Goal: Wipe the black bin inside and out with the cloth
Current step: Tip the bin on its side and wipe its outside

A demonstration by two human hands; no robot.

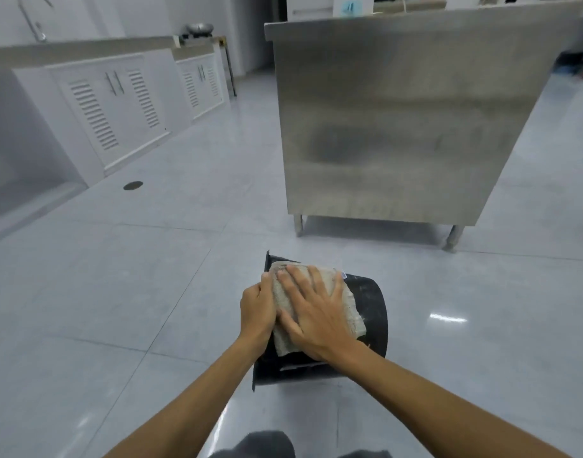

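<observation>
Pale grey, glossy tiled floor (151, 276) underfoot, with a small round dark drain cover (133, 185) set into it at left. Ahead and to the right, a tall brushed stainless-steel cabinet (399, 127) on short metal legs, standing on the floor; along the left wall, white cabinets with louvred doors (111, 107) under a pale countertop. Farther back, a round metal bowl (200, 27), upright, beyond the far end of that countertop.
</observation>
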